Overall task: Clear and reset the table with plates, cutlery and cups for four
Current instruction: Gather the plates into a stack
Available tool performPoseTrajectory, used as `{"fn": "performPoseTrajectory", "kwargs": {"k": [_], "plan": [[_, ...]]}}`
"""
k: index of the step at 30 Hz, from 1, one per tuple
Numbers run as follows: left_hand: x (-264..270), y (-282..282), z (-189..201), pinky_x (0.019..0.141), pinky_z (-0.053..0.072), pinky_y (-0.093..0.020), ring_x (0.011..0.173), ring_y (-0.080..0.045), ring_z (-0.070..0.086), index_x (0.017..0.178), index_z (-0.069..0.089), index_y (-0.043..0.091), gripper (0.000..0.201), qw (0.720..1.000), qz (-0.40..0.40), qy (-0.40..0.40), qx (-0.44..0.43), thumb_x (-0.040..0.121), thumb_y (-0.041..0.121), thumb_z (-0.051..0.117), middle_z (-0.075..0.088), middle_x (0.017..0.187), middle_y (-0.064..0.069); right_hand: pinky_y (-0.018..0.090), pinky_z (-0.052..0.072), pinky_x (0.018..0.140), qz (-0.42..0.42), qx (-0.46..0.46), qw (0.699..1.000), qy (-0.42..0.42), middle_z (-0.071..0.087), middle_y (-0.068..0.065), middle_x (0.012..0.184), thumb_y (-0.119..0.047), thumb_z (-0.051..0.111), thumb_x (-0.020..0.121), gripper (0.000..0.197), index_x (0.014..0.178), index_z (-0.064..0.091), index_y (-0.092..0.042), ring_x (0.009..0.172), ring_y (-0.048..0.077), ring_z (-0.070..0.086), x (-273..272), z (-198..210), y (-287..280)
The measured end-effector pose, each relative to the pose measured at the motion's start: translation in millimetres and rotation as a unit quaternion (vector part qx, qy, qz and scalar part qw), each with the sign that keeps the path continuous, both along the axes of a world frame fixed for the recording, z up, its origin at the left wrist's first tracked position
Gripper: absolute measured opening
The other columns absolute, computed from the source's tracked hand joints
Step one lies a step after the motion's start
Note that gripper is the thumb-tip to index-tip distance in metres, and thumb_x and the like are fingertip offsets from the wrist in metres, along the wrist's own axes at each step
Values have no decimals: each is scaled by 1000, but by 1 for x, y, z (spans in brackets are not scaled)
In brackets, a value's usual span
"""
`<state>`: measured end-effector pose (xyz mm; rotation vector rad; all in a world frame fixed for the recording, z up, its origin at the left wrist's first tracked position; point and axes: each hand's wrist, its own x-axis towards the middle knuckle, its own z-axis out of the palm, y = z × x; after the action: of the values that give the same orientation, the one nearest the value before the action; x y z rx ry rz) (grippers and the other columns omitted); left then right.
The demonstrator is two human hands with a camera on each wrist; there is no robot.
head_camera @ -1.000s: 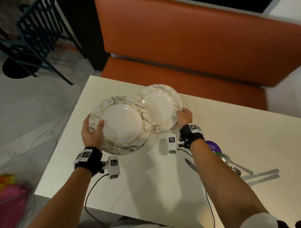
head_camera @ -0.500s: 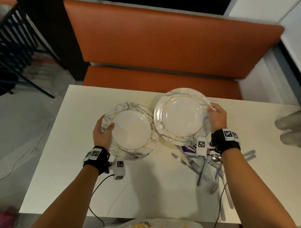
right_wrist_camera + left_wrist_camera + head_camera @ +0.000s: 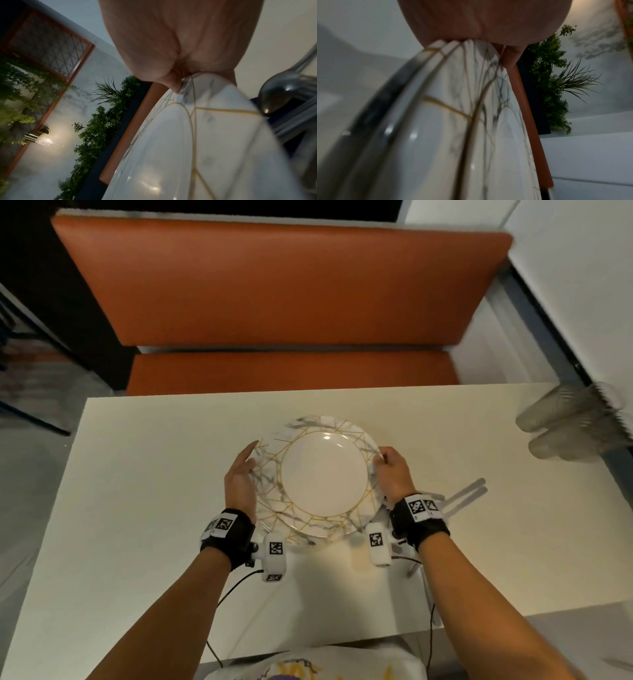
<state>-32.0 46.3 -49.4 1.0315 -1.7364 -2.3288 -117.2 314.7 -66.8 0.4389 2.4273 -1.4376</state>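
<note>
**Marble-patterned plates stacked between two hands**

Marble-veined, gold-lined plates [image 3: 323, 474] lie one upon another on the cream counter [image 3: 144, 481], held from both sides. Left hand [image 3: 239, 479]: its grip is spread, the fingers straight along the stack's left rim and the palm pressed to the edge; the left wrist view shows several rims [image 3: 447, 46] layered directly under that palm. Right hand [image 3: 394, 470]: its grip is curled round the opposite rim, with the thumb [image 3: 173, 82] pressing on the upper face of the top plate, as the right wrist view shows. The plates thus sit directly between the two grips, touching both.

Just outside the right hand's grip, partly hidden by the wrist, lies a heap of steel cutlery [image 3: 469, 491]; a spoon bowl [image 3: 274, 97] appears beside the plate rim in the right wrist view. Well beyond the right grip, at the counter's far corner, lie blurred clear cups [image 3: 565, 422] on their sides. Beyond both grips, across the counter, stands an orange bench seat [image 3: 284, 292].
</note>
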Motion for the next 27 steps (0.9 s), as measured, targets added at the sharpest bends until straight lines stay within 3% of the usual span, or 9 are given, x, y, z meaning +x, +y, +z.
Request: {"fn": "performPoseTrajectory", "kwargs": {"k": [6, 10, 13, 15, 16, 17, 19, 23, 27], "plan": [[-20, 71, 10, 119, 34, -45, 134, -13, 50, 136, 65, 29, 46, 997, -71, 1, -6, 99, 23, 39, 60, 142, 7, 35, 45, 102, -3, 45, 999, 5, 63, 9, 132, -8, 41, 103, 39, 136, 59, -16, 121, 30, 57, 22, 5, 57], [-37, 124, -5, 116, 39, -49, 135, -19, 54, 136, 61, 44, 46, 981, -176, -31, -70, 92, 52, 51, 62, 143, 8, 25, 39, 102, -53, 37, 998, -2, 55, 8, 146, -9, 40, 104, 42, 143, 54, -15, 132, 27, 51, 30, 4, 119], [-47, 184, -2, 89, 51, -28, 118, -19, 58, 151, 44, 39, 57, 952, -255, -55, -157, 98, 31, 62, 54, 138, 6, 22, 36, 100, -80, 34, 996, -13, 55, 4, 142, -12, 42, 103, 43, 145, 53, -15, 130, 22, 51, 34, 2, 176], [-54, 225, -7, 69, 55, -25, 99, -22, 66, 157, 29, 38, 74, 920, -335, -75, -190, 95, 20, 64, 51, 138, -1, 31, 42, 107, -94, 42, 994, -17, 58, 3, 136, -16, 50, 98, 44, 142, 56, -20, 126, 23, 54, 37, 1, 220], [-58, 245, -10, 74, 59, -33, 102, -25, 67, 158, 23, 39, 80, 899, -378, -80, -206, 94, 20, 65, 50, 141, -2, 34, 43, 107, -98, 46, 994, -20, 60, 5, 135, -17, 54, 95, 46, 141, 56, -21, 125, 25, 55, 38, 0, 242], [-64, 265, -15, 88, 59, -42, 112, -30, 65, 159, 18, 39, 84, 877, -413, -85, -230, 92, 21, 66, 50, 145, -3, 32, 44, 105, -100, 49, 994, -22, 62, 6, 133, -16, 57, 93, 48, 140, 57, -21, 124, 26, 56, 39, 0, 264], [-75, 309, -19, 106, 49, -46, 127, -34, 55, 162, 14, 33, 86, 841, -460, -105, -265, 94, 19, 66, 48, 146, -1, 25, 41, 97, -107, 61, 992, -24, 63, 7, 131, -11, 61, 89, 49, 138, 58, -20, 120, 26, 57, 40, -3, 308], [-88, 393, -29, 94, 42, -32, 128, -37, 55, 163, 14, 20, 82, 811, -483, -118, -308, 97, 11, 62, 54, 143, -19, 25, 39, 95, -120, 89, 988, -34, 62, 11, 131, -9, 62, 88, 51, 139, 56, -17, 122, 30, 56, 39, -16, 378], [-100, 454, -46, 104, 44, -40, 127, -37, 51, 162, 16, 20, 81, 801, -486, -123, -326, 94, 10, 60, 47, 143, -22, 33, 44, 100, -133, 111, 984, -47, 62, 15, 130, -8, 65, 88, 52, 139, 55, -11, 121, 32, 57, 36, -32, 428]]}}
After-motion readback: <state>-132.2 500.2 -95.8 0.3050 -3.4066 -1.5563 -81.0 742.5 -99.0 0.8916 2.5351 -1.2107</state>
